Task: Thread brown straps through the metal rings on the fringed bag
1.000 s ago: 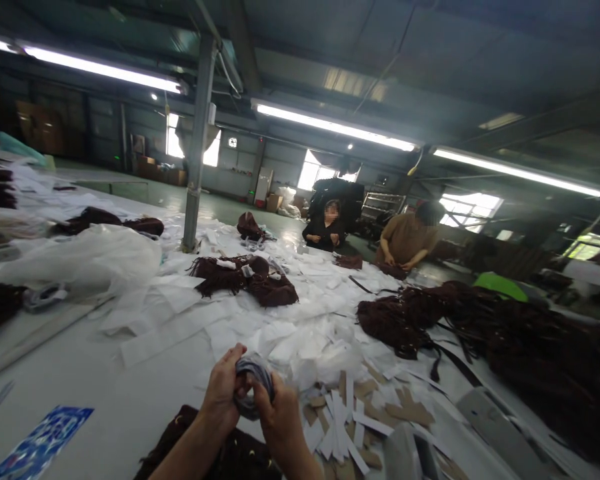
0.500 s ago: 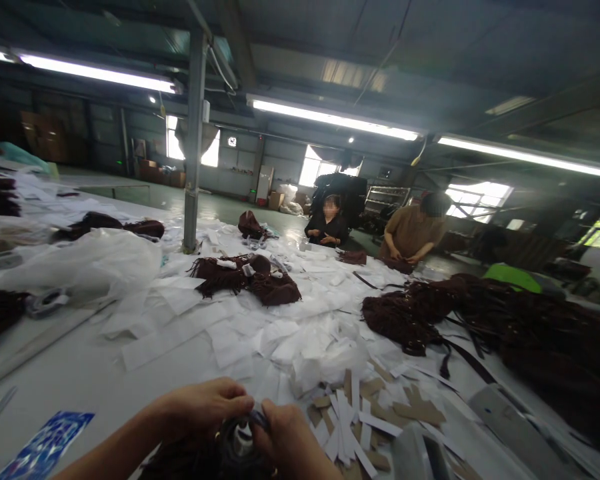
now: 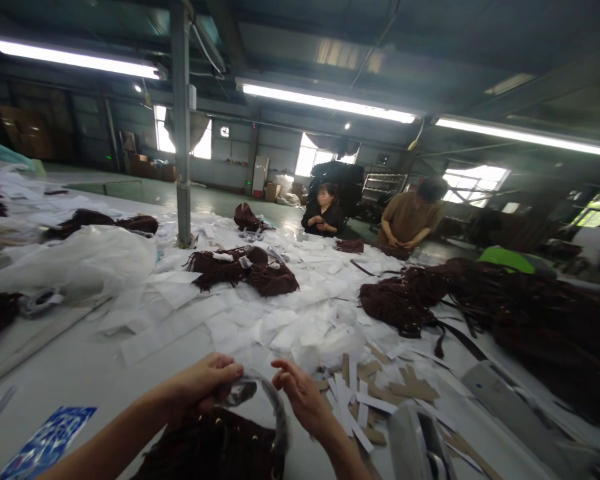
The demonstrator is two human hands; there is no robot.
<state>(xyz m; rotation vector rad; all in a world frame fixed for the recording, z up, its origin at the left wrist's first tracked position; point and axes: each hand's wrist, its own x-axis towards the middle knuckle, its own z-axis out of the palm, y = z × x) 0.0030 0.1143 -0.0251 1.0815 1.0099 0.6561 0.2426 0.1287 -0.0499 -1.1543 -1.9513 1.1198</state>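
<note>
Our left hand (image 3: 214,381) pinches a grey strap (image 3: 281,425), which arcs rightward and down from that grip. Our right hand (image 3: 300,397), fingers apart, sits just beside the arc; contact we cannot tell. Dark brown bag (image 3: 220,441) lies below the grip; paper strips (image 3: 343,401) right of both hands.
</note>
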